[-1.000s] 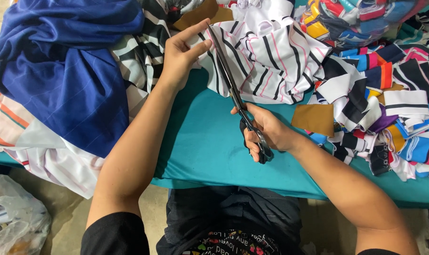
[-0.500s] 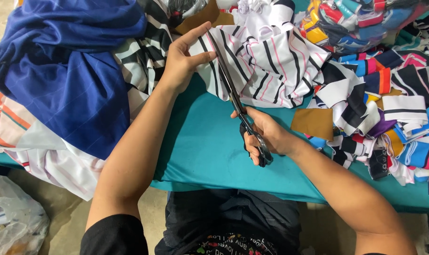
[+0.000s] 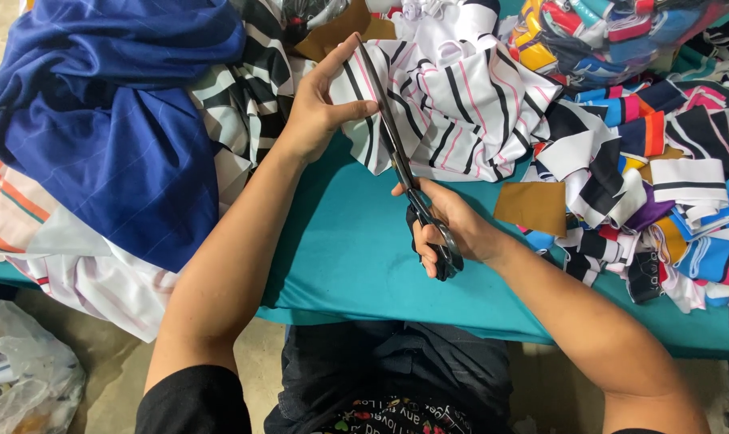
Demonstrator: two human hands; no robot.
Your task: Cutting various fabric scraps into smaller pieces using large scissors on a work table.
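White cloth with black and pink stripes [image 3: 461, 104], bunched and rumpled at the far edge of the teal surface [image 3: 340, 249], and that is the piece under the blades right now. The left hand [image 3: 320, 112] pinches its near-left edge, thumb and fingers closed on the fabric, pulling it flat. The right hand [image 3: 449, 229] is wrapped around the dark handles of one long pair of scissors [image 3: 400, 157], fingers through the loops, blades running up along the cloth beside the left hand; the blades look nearly together.

Toward the left edge, one big blue cloth [image 3: 107, 120] is heaped over a black-and-white striped piece [image 3: 244, 96] and pale fabric with orange stripes [image 3: 27, 217] that spills over the near-left edge. At the right edge lies a jumble of many small multicoloured scraps [image 3: 661, 177], too tangled to count, with one tan square piece [image 3: 533, 207] lying flat just beside it. On the floor below the near-left corner sits one crumpled clear plastic bag [image 3: 23, 378]; its contents cannot be made out.
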